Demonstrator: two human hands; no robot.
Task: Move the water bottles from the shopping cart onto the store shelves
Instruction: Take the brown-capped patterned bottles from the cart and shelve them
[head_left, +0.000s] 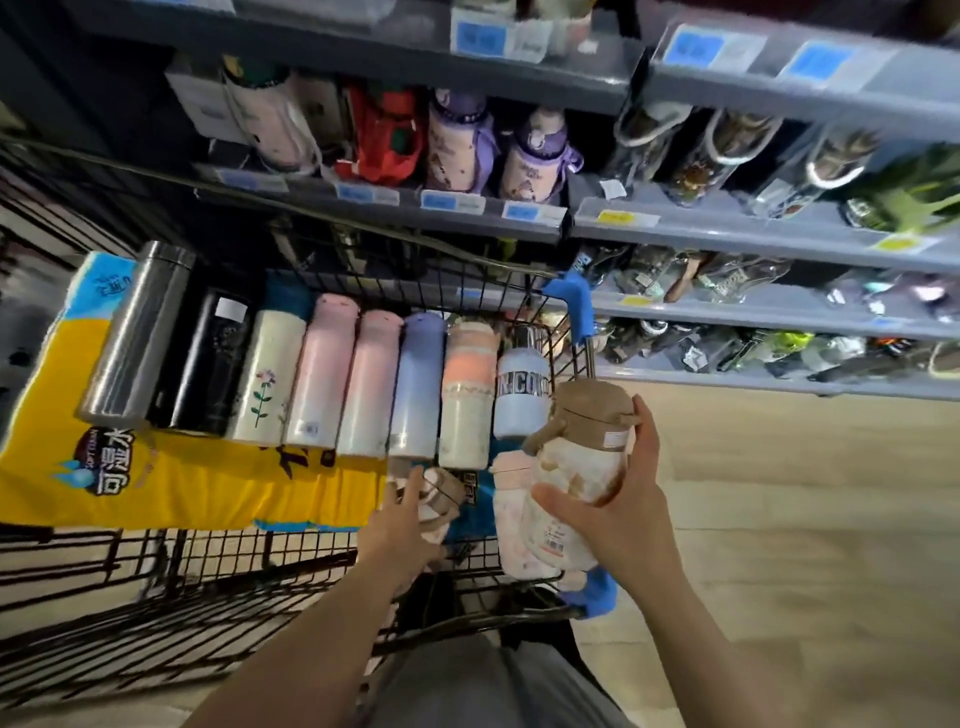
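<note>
My right hand (626, 506) holds a cream bottle with a brown lid (582, 457) above the right end of the black wire shopping cart (218, 582). My left hand (402, 525) reaches into the cart, fingers resting on another brown-lidded bottle (441, 496); whether it grips that bottle is unclear. A pinkish-white bottle (511, 519) lies under the held one. Several tall bottles lie side by side in the cart: steel (130, 338), black (208, 364), white flowered (267, 376), two pink (322, 371), lavender (415, 384).
Grey store shelves (727, 234) rise beyond and to the right of the cart, stocked with purple bottles (535, 161), a red one (382, 135) and wrapped bottles. A yellow and blue package (171, 483) lies under the cart's bottles. Wooden floor (805, 519) lies to the right.
</note>
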